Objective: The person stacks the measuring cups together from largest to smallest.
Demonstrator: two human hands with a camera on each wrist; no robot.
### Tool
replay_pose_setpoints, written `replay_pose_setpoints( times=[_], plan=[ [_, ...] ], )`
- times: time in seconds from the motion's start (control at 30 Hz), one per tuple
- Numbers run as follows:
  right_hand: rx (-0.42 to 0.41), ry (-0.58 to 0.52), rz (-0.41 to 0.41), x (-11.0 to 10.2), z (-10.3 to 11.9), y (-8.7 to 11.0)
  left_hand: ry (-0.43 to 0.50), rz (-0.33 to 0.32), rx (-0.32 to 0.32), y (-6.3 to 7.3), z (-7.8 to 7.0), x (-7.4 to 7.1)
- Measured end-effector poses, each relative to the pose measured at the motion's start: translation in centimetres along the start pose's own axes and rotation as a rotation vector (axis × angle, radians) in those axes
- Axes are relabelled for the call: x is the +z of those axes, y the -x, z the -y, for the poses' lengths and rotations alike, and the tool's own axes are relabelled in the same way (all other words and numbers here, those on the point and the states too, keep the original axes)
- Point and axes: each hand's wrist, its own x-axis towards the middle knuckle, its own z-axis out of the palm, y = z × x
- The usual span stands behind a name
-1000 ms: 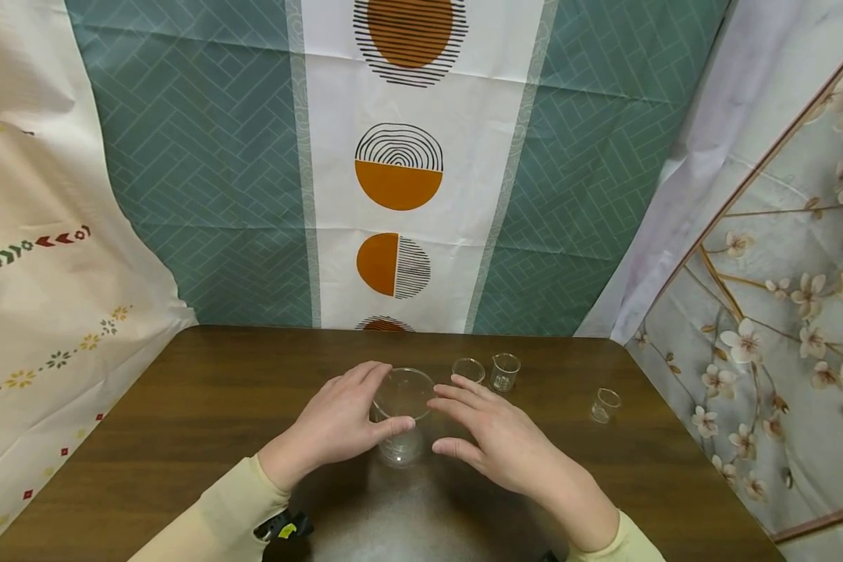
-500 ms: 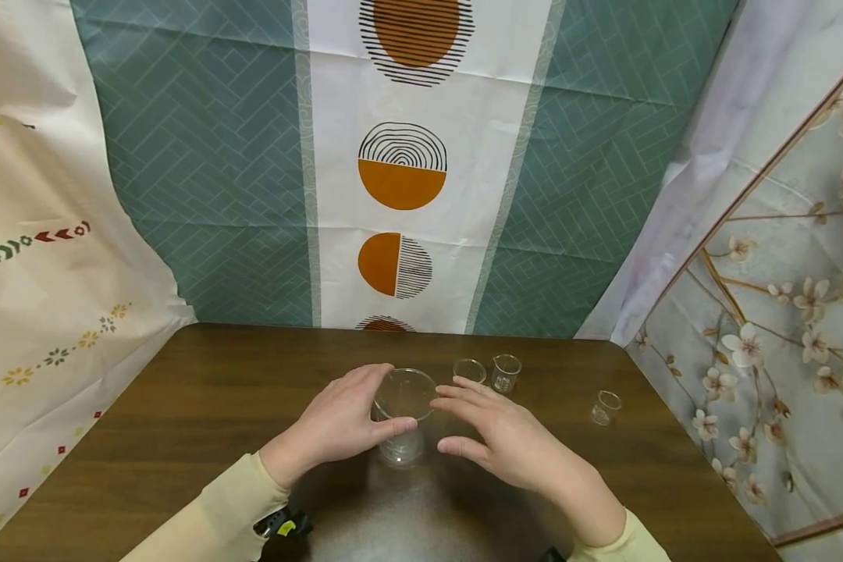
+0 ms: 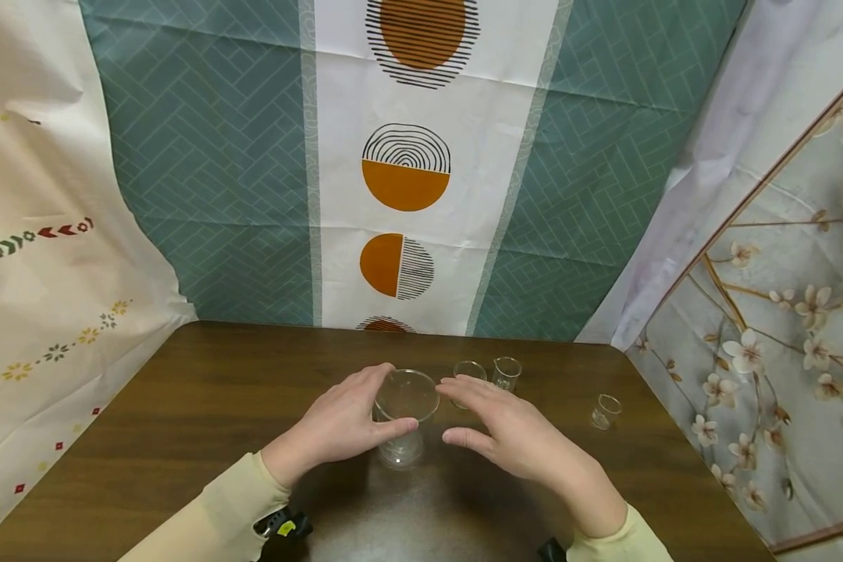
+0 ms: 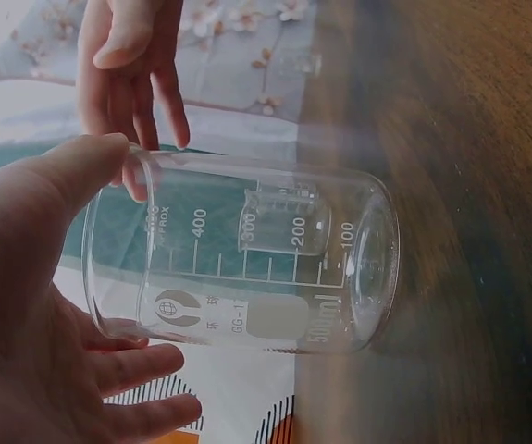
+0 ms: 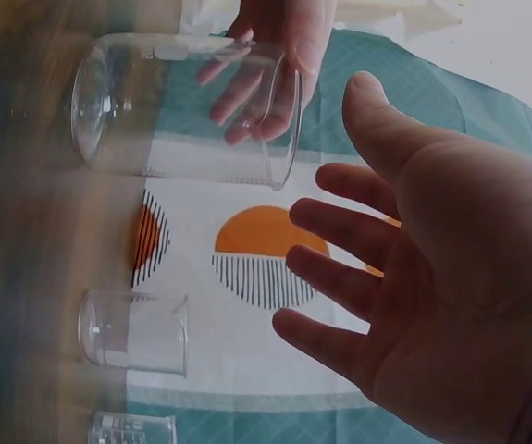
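A large clear glass beaker [image 3: 403, 445] stands upright on the table in front of me. Its white scale and 500 ml mark are legible in the left wrist view, on the beaker's wall [image 4: 256, 314]. My left hand [image 3: 344, 417] holds it near the rim from the left, thumb on the near side and fingers round the far side. To the right of the beaker hovers my right hand [image 3: 516, 433], fingers spread and holding nothing. In the right wrist view a gap shows between that hand [image 5: 432, 250] and the glass.
Behind my right hand stand two smaller beakers, one partly hidden [image 3: 469, 370] and one with a spout [image 3: 507, 372]. A still smaller beaker [image 3: 606, 411] is farther right on the brown wooden table [image 3: 204, 421]. Patterned cloth [image 3: 211, 195] hangs behind the table.
My right hand has drawn slightly right, away from the beaker, and its fingers have come closer together. The left hand and the beaker are nearly where they were.
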Motion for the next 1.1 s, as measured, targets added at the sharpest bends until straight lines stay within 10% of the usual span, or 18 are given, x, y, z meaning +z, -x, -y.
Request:
replay_pose_setpoints(
  times=[1.1],
  plan=[
    [0.250,0.046,-0.073,1.5,-6.2,-3.1,0.056,0.027,0.008,-0.2,0.0,0.2]
  ],
)
